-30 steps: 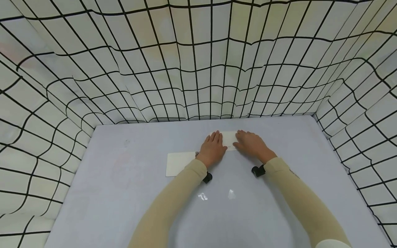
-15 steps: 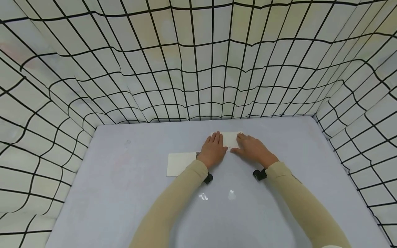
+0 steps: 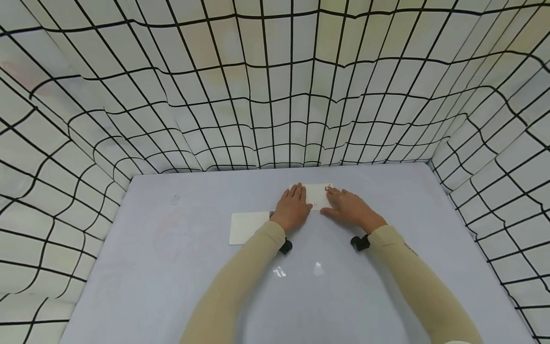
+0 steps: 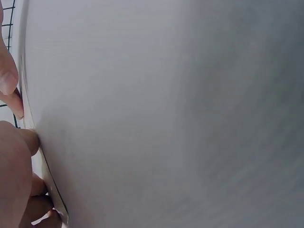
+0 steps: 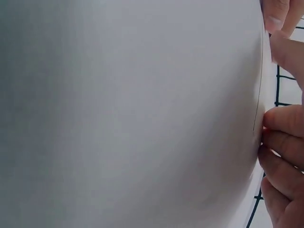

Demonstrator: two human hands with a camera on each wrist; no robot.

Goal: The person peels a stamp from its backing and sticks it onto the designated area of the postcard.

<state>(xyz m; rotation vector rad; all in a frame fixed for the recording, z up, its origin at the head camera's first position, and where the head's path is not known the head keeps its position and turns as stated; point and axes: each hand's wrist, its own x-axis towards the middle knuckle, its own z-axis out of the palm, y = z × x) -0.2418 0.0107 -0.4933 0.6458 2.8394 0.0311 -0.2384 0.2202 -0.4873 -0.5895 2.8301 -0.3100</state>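
A white rectangular card or envelope [image 3: 315, 197] lies flat near the far side of the table. My left hand [image 3: 293, 208] rests on its left part with fingers extended, covering that end. The fingers of my right hand [image 3: 350, 208] touch its right end, thumb spread toward the lower edge. Just by the right fingertips, a small dark stamp-like mark [image 3: 328, 188] shows in the card's upper right corner. From the side, the left wrist view gives the left fingers [image 4: 40, 206] along the card's thin edge; the right fingers [image 5: 280, 147] also meet the surface in the right wrist view.
A second white card [image 3: 248, 228] lies to the left, its dark-patterned right end partly behind my left wrist. Black netting [image 3: 283, 105] over pale walls encloses the back and sides of the white table [image 3: 172, 267]. Each wrist carries a small black camera.
My right hand has shifted slightly toward me, and its fingertips have drawn back from the card's upper right corner, where the dark mark now shows. The left hand stays in place.
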